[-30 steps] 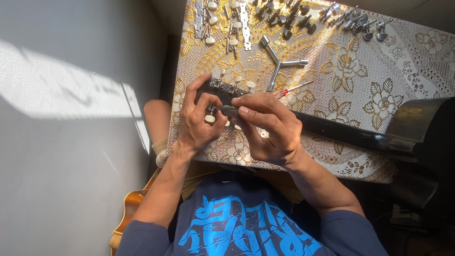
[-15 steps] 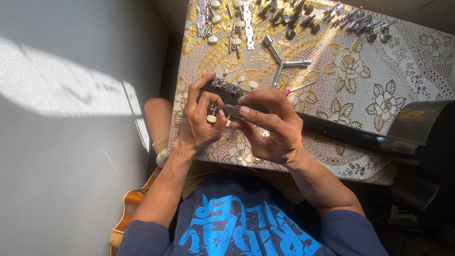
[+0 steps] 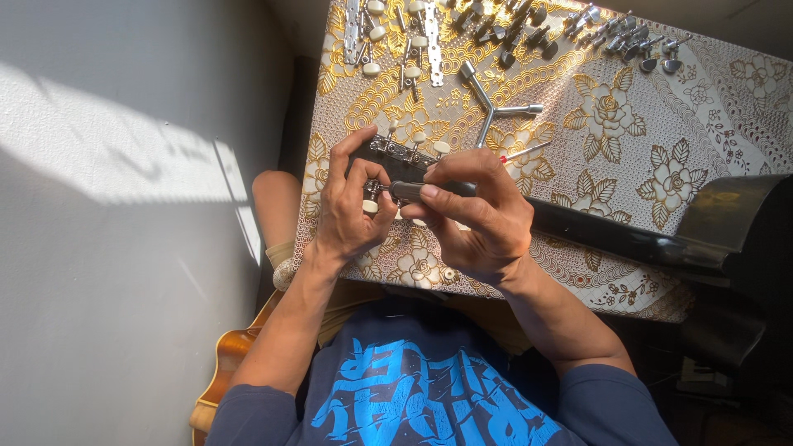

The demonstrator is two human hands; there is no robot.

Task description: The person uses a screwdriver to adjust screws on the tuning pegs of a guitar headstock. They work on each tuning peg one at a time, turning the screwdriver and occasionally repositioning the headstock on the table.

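A black guitar's headstock (image 3: 395, 162) lies on a table with a gold floral cloth (image 3: 628, 140), its neck (image 3: 611, 235) running right to the black body (image 3: 735, 223). My left hand (image 3: 347, 211) grips the headstock's near edge, fingers by the cream tuner knobs (image 3: 413, 140). My right hand (image 3: 479, 219) is closed around a dark screwdriver handle (image 3: 413, 191), its tip pointing left at the headstock's side next to my left fingers.
A three-armed metal wrench (image 3: 489, 111) and a thin red-tipped tool (image 3: 524, 153) lie behind the headstock. Strips of tuners (image 3: 396, 33) and several loose tuning machines (image 3: 611, 33) line the table's far edge. An orange guitar body (image 3: 227, 372) sits by my left arm; a grey wall is at left.
Both hands stay on the headstock. My right hand has shifted slightly, with the screwdriver kept against the headstock's side.
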